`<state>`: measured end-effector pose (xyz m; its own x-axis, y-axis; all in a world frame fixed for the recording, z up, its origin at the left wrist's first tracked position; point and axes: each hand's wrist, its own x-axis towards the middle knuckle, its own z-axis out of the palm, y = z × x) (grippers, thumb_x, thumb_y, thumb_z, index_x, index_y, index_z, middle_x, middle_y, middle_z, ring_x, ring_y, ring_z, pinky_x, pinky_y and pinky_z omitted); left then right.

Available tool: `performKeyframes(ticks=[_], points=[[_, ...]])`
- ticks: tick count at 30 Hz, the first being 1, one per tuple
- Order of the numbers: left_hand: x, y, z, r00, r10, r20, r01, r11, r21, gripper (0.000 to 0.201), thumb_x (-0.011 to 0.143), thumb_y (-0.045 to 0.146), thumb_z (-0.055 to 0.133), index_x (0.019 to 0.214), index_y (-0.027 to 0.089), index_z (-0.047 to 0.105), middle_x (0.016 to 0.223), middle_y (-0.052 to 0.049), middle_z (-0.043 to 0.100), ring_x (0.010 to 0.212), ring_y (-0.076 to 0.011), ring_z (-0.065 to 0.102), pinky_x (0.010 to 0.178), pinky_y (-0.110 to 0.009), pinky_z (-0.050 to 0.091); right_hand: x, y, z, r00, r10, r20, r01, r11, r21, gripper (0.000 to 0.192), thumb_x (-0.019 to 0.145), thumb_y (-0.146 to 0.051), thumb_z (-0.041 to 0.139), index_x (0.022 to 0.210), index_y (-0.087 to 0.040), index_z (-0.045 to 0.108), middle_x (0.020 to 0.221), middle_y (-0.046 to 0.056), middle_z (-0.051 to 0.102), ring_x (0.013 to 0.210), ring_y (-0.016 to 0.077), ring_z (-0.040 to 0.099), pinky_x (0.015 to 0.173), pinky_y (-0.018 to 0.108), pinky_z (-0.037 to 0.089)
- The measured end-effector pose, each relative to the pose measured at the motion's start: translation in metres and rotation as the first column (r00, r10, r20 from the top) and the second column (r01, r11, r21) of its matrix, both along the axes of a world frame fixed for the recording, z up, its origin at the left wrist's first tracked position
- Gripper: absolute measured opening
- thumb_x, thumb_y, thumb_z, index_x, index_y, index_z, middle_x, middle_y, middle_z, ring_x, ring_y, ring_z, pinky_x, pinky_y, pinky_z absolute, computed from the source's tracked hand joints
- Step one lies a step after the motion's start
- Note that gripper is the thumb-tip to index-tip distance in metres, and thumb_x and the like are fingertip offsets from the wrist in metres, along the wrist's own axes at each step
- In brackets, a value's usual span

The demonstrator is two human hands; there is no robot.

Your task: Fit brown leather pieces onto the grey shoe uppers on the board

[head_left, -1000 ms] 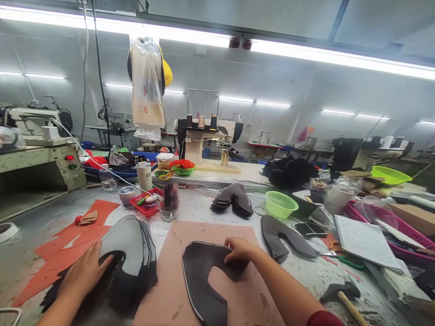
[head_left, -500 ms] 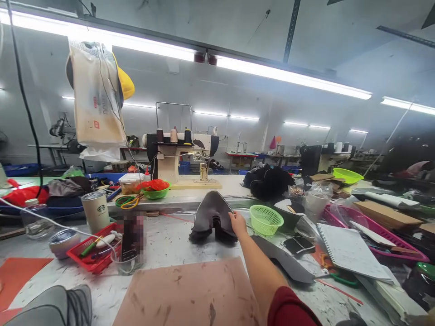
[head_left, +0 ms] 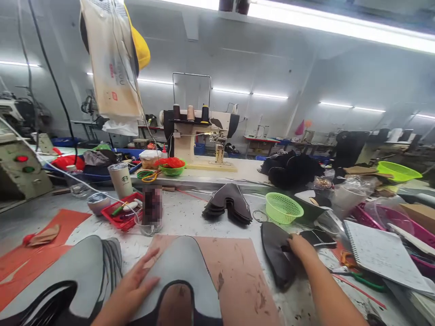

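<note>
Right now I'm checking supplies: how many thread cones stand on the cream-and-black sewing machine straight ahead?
3: a dark brown thread cone at left, a beige thread cone in the middle, and a black thread cone with yellow base at right. Any behind them would be hidden.

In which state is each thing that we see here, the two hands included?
Left hand: fingers spread, on the grey piece.
Grey piece: lying on the pink board.
Right hand: at the dark curved piece, grip unclear.
Dark curved piece: partly hidden by the right hand.
Grey stack: edges fanned out.
Dark stack: layers slightly uneven.
Green basket: upright.
Red tray: upright, loaded.
Tumbler: upright.
Notebook: page facing up.
Ceiling light: lit.
</note>
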<state>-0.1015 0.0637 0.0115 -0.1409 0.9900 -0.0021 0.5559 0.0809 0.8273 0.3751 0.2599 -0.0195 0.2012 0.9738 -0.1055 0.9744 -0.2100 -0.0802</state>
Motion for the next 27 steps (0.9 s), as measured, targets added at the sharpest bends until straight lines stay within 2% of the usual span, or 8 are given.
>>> performKeyframes(ticks=[2, 5, 8, 12, 17, 23, 25, 27], points=[[0.026, -0.004, -0.013, 0.963, -0.029, -0.268, 0.029, 1.0, -0.003, 0.059, 0.073, 0.051, 0.045, 0.124, 0.023, 0.043, 0.126, -0.008, 0.048, 0.114, -0.0275, 0.044, 0.092, -0.042, 0.039, -0.002, -0.008, -0.003, 0.999, 0.019, 0.037, -0.018, 1.0, -0.011, 0.03, 0.083, -0.019, 0.035, 0.095, -0.011, 0.061, 0.099, 0.017, 0.063, 0.092, 0.0221, 0.06, 0.071, 0.029, 0.042], [0.055, -0.011, -0.031, 0.8, -0.212, -0.562, 0.207, 0.976, -0.073, 0.05, 0.078, 0.043, 0.045, 0.124, 0.027, 0.042, 0.135, -0.006, 0.032, 0.124, -0.0278, 0.029, 0.101, -0.047, 0.027, -0.007, -0.018, -0.004, 0.996, 0.03, 0.088, -0.031, 0.999, 0.007, 0.032, 0.085, -0.018, 0.03, 0.095, -0.013, 0.061, 0.101, 0.015, 0.062, 0.094, 0.0226, 0.058, 0.072, 0.031, 0.042], [0.064, -0.021, -0.042, 0.707, -0.329, -0.626, 0.319, 0.938, -0.133, 0.049, 0.082, 0.045, 0.039, 0.128, 0.03, 0.032, 0.137, -0.005, 0.025, 0.126, -0.028, 0.024, 0.101, -0.049, 0.025, -0.01, -0.025, 0.0, 0.993, 0.022, 0.118, -0.025, 0.999, 0.027, 0.032, 0.085, -0.017, 0.03, 0.095, -0.012, 0.06, 0.101, 0.015, 0.061, 0.092, 0.0241, 0.059, 0.07, 0.033, 0.042], [0.064, -0.033, -0.047, 0.684, -0.365, -0.632, 0.377, 0.918, -0.122, 0.052, 0.083, 0.047, 0.037, 0.13, 0.031, 0.023, 0.138, -0.005, 0.02, 0.126, -0.0296, 0.021, 0.101, -0.049, 0.025, -0.015, -0.032, 0.009, 0.969, 0.019, 0.246, -0.065, 0.981, 0.181, 0.026, 0.082, -0.016, 0.039, 0.098, -0.012, 0.058, 0.097, 0.017, 0.061, 0.088, 0.0267, 0.058, 0.067, 0.035, 0.042], [0.069, -0.037, -0.035, 0.686, -0.425, -0.591, 0.385, 0.901, -0.2, 0.057, 0.081, 0.054, 0.035, 0.13, 0.029, 0.023, 0.138, -0.007, 0.018, 0.127, -0.0308, 0.018, 0.101, -0.052, 0.022, -0.05, -0.052, 0.024, 0.944, 0.163, 0.288, -0.21, 0.967, 0.142, 0.031, 0.08, -0.005, 0.031, 0.085, -0.012, 0.061, 0.094, 0.016, 0.06, 0.084, 0.0238, 0.059, 0.059, 0.029, 0.04], [0.075, -0.018, -0.006, 0.775, -0.389, -0.497, 0.324, 0.921, -0.216, 0.063, 0.075, 0.055, 0.046, 0.128, 0.022, 0.037, 0.135, -0.01, 0.035, 0.124, -0.0287, 0.03, 0.103, -0.048, 0.021, -0.114, -0.128, 0.068, 0.852, 0.521, -0.036, -0.518, 0.852, 0.076, 0.024, 0.082, -0.012, 0.035, 0.09, -0.017, 0.057, 0.081, 0.008, 0.065, 0.077, 0.0212, 0.06, 0.06, 0.027, 0.04], [0.08, -0.007, 0.006, 0.867, -0.327, -0.375, 0.303, 0.945, -0.124, 0.067, 0.073, 0.054, 0.049, 0.129, 0.02, 0.034, 0.135, -0.011, 0.034, 0.124, -0.0268, 0.029, 0.104, -0.045, 0.02, -0.125, -0.154, 0.092, 0.726, 0.621, -0.296, -0.6, 0.782, 0.171, 0.023, 0.083, -0.019, 0.038, 0.096, -0.02, 0.056, 0.087, 0.006, 0.065, 0.079, 0.0199, 0.059, 0.065, 0.028, 0.042], [0.086, 0.001, 0.02, 0.94, -0.302, -0.158, 0.303, 0.953, -0.019, 0.076, 0.07, 0.055, 0.053, 0.132, 0.018, 0.028, 0.138, -0.011, 0.029, 0.126, -0.0266, 0.025, 0.105, -0.043, 0.019, -0.132, -0.17, 0.113, 0.492, 0.67, -0.556, -0.641, 0.711, 0.29, 0.021, 0.082, -0.024, 0.042, 0.097, -0.021, 0.057, 0.089, 0.004, 0.064, 0.081, 0.0178, 0.058, 0.072, 0.028, 0.042]])
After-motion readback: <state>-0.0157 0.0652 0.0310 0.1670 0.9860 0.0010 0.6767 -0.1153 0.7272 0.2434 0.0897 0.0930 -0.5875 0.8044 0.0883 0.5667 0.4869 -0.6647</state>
